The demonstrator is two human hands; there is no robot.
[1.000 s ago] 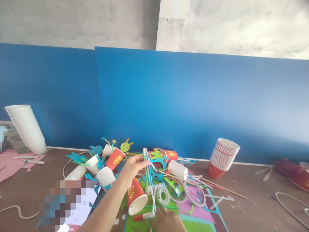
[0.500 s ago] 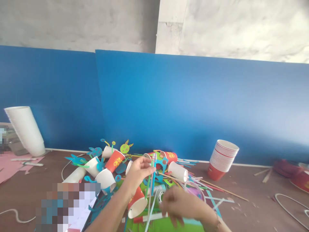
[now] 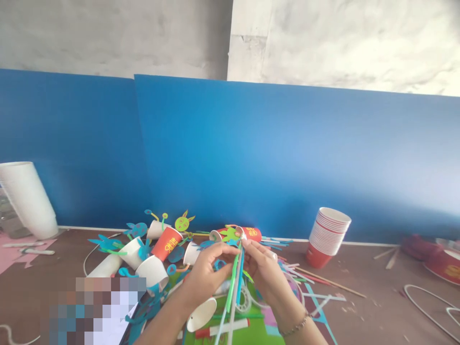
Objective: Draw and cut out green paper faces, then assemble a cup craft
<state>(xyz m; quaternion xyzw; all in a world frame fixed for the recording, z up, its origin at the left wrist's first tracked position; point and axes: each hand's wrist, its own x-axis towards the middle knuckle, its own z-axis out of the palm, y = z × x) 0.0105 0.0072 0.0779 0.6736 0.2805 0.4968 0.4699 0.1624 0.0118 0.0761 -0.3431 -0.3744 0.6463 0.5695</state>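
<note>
A small bundle of drinking straws (image 3: 234, 282), green, blue and white, hangs downward between my hands over the cluttered table. My left hand (image 3: 210, 268) has its fingertips closed at the upper left side of the straws. At their top ends, my right hand (image 3: 264, 268) pinches with thumb and fingers, and something small and whitish shows there. Beneath the straws lie a red-and-white marker (image 3: 224, 327), a white tape roll (image 3: 244, 299) and a tipped paper cup (image 3: 201, 315), partly hidden by my left arm.
Paper-cup figures with cut-out heads and a red cup (image 3: 167, 243) crowd the left middle. A stack of cups (image 3: 327, 237) stands right, a white cup stack (image 3: 28, 201) far left. Thin sticks (image 3: 330, 281) and a white cable (image 3: 424, 306) lie right. A blue partition (image 3: 287, 158) rises behind.
My right hand has come up from the lower right to the top of the straws. The straws and my left hand have shifted slightly right, and the view has turned a little.
</note>
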